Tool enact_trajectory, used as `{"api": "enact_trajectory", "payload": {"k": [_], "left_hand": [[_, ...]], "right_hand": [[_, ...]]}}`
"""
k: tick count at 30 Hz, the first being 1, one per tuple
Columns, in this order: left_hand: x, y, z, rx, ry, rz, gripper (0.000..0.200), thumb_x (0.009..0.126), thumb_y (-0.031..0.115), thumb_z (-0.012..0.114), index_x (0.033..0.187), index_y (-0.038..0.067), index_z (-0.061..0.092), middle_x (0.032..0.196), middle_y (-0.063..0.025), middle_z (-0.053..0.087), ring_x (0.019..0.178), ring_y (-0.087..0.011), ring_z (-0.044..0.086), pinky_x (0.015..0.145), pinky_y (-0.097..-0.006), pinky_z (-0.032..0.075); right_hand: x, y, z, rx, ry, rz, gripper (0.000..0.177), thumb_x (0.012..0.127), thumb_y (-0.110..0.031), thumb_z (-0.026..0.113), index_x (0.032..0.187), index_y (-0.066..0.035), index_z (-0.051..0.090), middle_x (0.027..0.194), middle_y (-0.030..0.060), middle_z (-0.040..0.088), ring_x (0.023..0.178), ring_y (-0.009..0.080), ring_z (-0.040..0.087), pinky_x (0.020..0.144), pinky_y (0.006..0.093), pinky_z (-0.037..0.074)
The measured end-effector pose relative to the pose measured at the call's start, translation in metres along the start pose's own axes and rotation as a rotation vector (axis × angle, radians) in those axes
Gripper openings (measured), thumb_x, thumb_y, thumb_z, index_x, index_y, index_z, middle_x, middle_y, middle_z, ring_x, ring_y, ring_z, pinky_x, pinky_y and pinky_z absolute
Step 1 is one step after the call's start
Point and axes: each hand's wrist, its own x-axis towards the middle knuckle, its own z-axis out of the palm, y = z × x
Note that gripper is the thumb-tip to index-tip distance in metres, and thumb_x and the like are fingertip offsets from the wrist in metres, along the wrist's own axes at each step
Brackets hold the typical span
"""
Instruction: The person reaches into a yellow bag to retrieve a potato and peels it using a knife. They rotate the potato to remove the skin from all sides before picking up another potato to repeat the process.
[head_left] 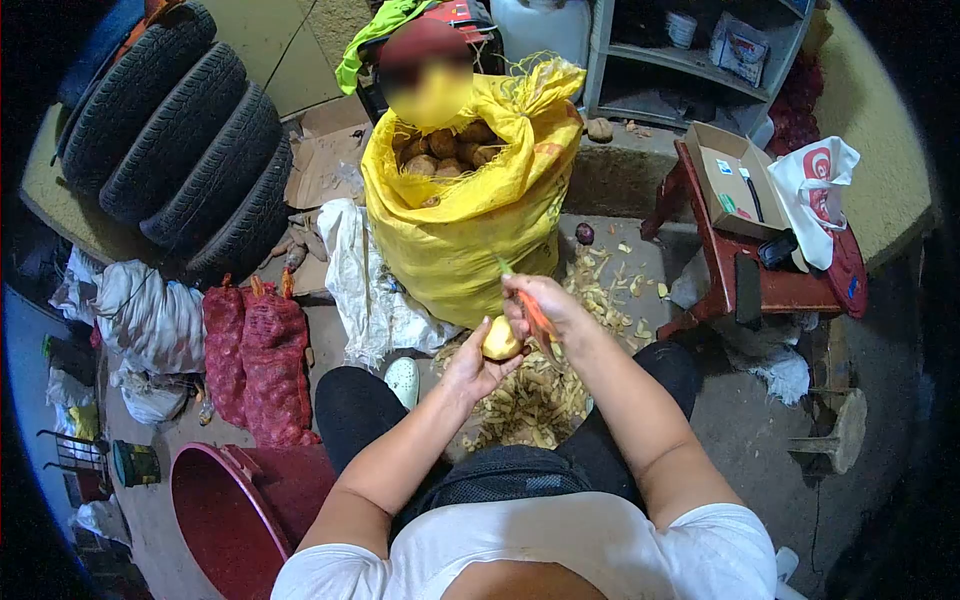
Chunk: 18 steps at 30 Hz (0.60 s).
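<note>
My left hand [472, 362] is closed around a peeled, pale yellow potato [502, 339], held above the floor between my knees. Close beside it, my right hand [541, 305] grips an orange-handled peeling tool [542, 326]; its working end is too small to make out. A greenish tip shows above the fingers. Under both hands, a heap of potato peels [535, 400] covers the floor. Just in front stands a big yellow woven sack [460, 235] with its mouth rolled open, and unpeeled brown potatoes [447, 150] fill its top.
A maroon tub [225, 510] lies tipped at the left, near red mesh sacks [272, 365]. Tires [205, 140] lean behind them. On the right, a red stool [715, 275] carries a cardboard box [722, 180] and a white bag [815, 190]. Grey shelves [690, 65] stand behind.
</note>
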Motion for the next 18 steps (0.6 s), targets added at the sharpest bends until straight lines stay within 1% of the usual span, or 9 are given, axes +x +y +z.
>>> {"api": "enact_trajectory", "payload": {"k": [1, 3, 4, 5, 7, 10, 13, 14, 18], "left_hand": [[0.001, -0.002, -0.002, 0.005, 0.008, -0.045, 0.042, 0.091, 0.039, 0.043, 0.116, 0.006, 0.046, 0.109, -0.012, 0.055, 0.097, -0.0276, 0.057, 0.082, -0.0415, 0.05], [-0.003, -0.003, -0.001, 0.063, -0.035, -0.048, 0.042, 0.091, 0.039, 0.042, 0.117, 0.007, 0.047, 0.108, -0.0123, 0.056, 0.095, -0.0275, 0.058, 0.081, -0.0412, 0.05], [0.001, -0.003, -0.003, 0.042, -0.03, -0.033, 0.042, 0.091, 0.041, 0.042, 0.115, 0.007, 0.048, 0.107, -0.0117, 0.057, 0.095, -0.0286, 0.058, 0.079, -0.0427, 0.05], [0.004, -0.003, -0.007, 0.019, -0.024, -0.017, 0.041, 0.091, 0.042, 0.042, 0.113, 0.008, 0.049, 0.106, -0.0111, 0.058, 0.094, -0.0297, 0.058, 0.078, -0.0441, 0.05], [0.002, 0.0, -0.006, 0.033, -0.041, -0.001, 0.043, 0.091, 0.044, 0.042, 0.114, 0.008, 0.05, 0.107, -0.0122, 0.058, 0.094, -0.0293, 0.058, 0.079, -0.0431, 0.05], [0.01, -0.001, -0.009, -0.094, 0.025, 0.014, 0.046, 0.087, 0.047, 0.047, 0.112, 0.008, 0.05, 0.103, -0.0133, 0.058, 0.09, -0.0294, 0.058, 0.076, -0.0442, 0.049], [0.005, -0.003, -0.003, -0.028, 0.052, -0.001, 0.049, 0.083, 0.05, 0.052, 0.11, 0.009, 0.051, 0.097, -0.0118, 0.058, 0.083, -0.0265, 0.057, 0.072, -0.0419, 0.049], [0.003, -0.005, 0.001, 0.011, 0.138, 0.016, 0.051, 0.081, 0.052, 0.055, 0.108, 0.01, 0.052, 0.093, -0.01, 0.058, 0.079, -0.023, 0.056, 0.071, -0.0403, 0.048], [0.006, -0.008, 0.0, 0.031, 0.161, 0.037, 0.042, 0.087, 0.047, 0.049, 0.109, 0.012, 0.05, 0.095, -0.0063, 0.058, 0.083, -0.0198, 0.056, 0.067, -0.0349, 0.048]], "right_hand": [[0.019, 0.008, -0.023, 0.004, 0.004, 0.002, 0.021, 0.087, -0.024, 0.053, 0.08, -0.004, 0.051, 0.061, 0.0072, 0.053, 0.046, 0.0161, 0.05, 0.042, 0.0283, 0.042], [0.046, 0.008, -0.05, -0.579, 0.805, -0.591, 0.025, 0.086, -0.025, 0.054, 0.086, 0.001, 0.054, 0.07, 0.0101, 0.058, 0.061, 0.0204, 0.057, 0.057, 0.0318, 0.045], [0.04, 0.0, -0.052, -0.498, 0.844, -0.566, 0.03, 0.086, -0.025, 0.054, 0.092, 0.004, 0.055, 0.08, 0.0126, 0.061, 0.074, 0.0225, 0.059, 0.069, 0.0337, 0.044], [0.037, -0.003, -0.051, -0.381, 0.833, -0.587, 0.029, 0.085, -0.024, 0.055, 0.091, 0.003, 0.056, 0.082, 0.0168, 0.062, 0.075, 0.0258, 0.06, 0.07, 0.0361, 0.045], [0.034, -0.003, -0.043, -0.663, 0.929, -0.658, 0.03, 0.083, -0.024, 0.056, 0.092, 0.004, 0.055, 0.085, 0.0217, 0.062, 0.079, 0.0315, 0.061, 0.072, 0.0381, 0.045], [0.013, 0.002, -0.004, -0.852, 0.966, -0.715, 0.031, 0.082, -0.024, 0.056, 0.091, 0.005, 0.052, 0.082, 0.025, 0.061, 0.08, 0.0381, 0.059, 0.072, 0.042, 0.045], [0.005, 0.002, 0.019, -1.025, 0.976, -0.672, 0.031, 0.083, -0.026, 0.054, 0.09, 0.004, 0.049, 0.08, 0.0253, 0.06, 0.078, 0.0408, 0.059, 0.071, 0.0447, 0.045], [0.006, 0.005, 0.022, -1.037, 0.961, -0.754, 0.031, 0.083, -0.027, 0.052, 0.089, 0.004, 0.047, 0.075, 0.0256, 0.059, 0.074, 0.0425, 0.058, 0.068, 0.0469, 0.045], [0.008, 0.01, 0.031, -1.142, 0.983, -0.738, 0.033, 0.084, -0.028, 0.051, 0.091, 0.004, 0.045, 0.069, 0.0255, 0.058, 0.068, 0.043, 0.058, 0.063, 0.0488, 0.045]]}}
